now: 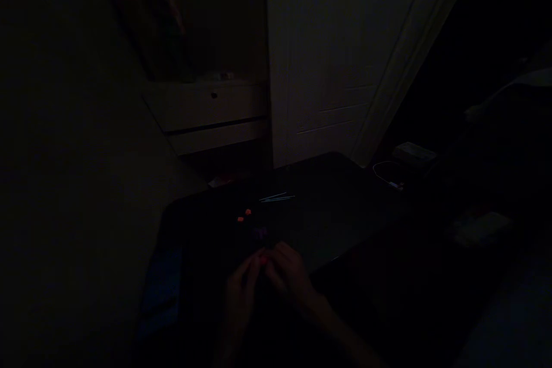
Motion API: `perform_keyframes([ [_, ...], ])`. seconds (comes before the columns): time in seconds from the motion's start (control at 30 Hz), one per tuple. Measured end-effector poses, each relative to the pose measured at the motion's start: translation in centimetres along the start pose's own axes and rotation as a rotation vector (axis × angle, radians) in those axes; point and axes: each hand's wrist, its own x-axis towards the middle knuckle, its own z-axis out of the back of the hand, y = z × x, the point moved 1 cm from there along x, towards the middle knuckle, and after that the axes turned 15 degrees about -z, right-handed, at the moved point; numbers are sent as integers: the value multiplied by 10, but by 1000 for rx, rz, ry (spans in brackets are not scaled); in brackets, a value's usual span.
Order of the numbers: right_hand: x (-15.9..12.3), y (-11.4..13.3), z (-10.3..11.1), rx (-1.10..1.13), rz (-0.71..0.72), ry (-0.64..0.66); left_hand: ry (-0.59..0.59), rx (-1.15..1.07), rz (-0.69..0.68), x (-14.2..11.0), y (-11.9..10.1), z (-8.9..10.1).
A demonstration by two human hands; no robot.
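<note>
The picture is very dark. Over the near part of a dark table (328, 207), my left hand (241, 284) and my right hand (290, 270) meet at their fingertips. Between them is a small red piece (264, 260), pinched by both hands; its exact kind cannot be made out. Just beyond the fingers lies a small purple piece (260, 233). Farther off are two small orange pieces, a left one (240, 219) and a right one (248, 211). Several thin pale sticks (276, 198) lie close together behind them.
A blue flat object (161, 287) is at the table's left side. Behind the table stand a drawer unit (215, 106) and a pale panelled door (321, 69). To the right, off the table, are a box-like object (414, 152) and a white cable (382, 164).
</note>
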Motion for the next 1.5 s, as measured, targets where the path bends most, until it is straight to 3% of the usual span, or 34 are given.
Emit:
perform_keyframes([
  [0.1, 0, 1, -2, 70, -12, -24, -32, -13, -17, 3, 0, 4],
  [0.23, 1, -3, -3, 224, -255, -86, 32, -20, -34, 4, -4, 6],
  [0.3, 2, -3, -2, 253, -308, -80, 35, -12, -33, 4, -5, 6],
  [0.57, 6, 15, 11, 282, -174, 36, -30, -12, -29, 4, -1, 4],
  [0.93, 6, 13, 6, 242, -216, 119, 17, 19, -62, 2, -7, 9],
  [1.2, 7, 16, 8, 244, -125, 146, -25, -18, -84, 0, -2, 8],
  [1.5, 15, 13, 16, 403, -322, 206, -107, 187, -36, 1, -16, 7],
])
